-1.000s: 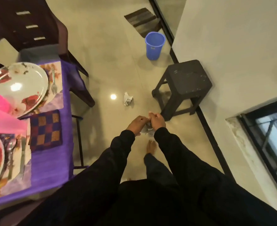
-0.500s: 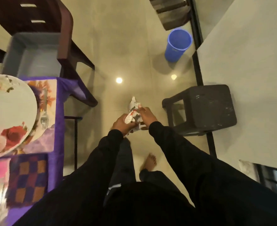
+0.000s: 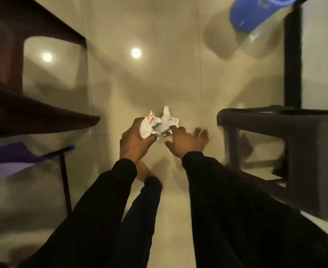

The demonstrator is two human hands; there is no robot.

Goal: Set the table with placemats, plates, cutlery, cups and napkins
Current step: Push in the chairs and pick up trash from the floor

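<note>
- I look almost straight down at a glossy beige tiled floor (image 3: 159, 84), which mirrors two round ceiling lights at 11 and 12 o'clock.
- My left hand (image 3: 134, 141) grips a crumpled white napkin with red print (image 3: 146, 126), fingers and thumb curled round it, just left of centre.
- A second crumpled napkin (image 3: 167, 122) lies on the floor just beyond, at 12 o'clock from my hands; my right hand (image 3: 184, 143) reaches to it with fingers spread and loose, one fingertip at its edge, holding nothing.
- Whether the two napkins touch I cannot tell; the view is blurred.
- A bare foot (image 3: 201, 133) shows just right of the right hand.
- A dark stool (image 3: 298, 147) stands at 3 o'clock, a blue bucket (image 3: 255, 12) at 1 o'clock.
- A dark brown chair (image 3: 24, 105) fills 9 to 10 o'clock; below it, at 8 o'clock, a purple cloth (image 3: 10, 163) hangs off the worktop's edge.
</note>
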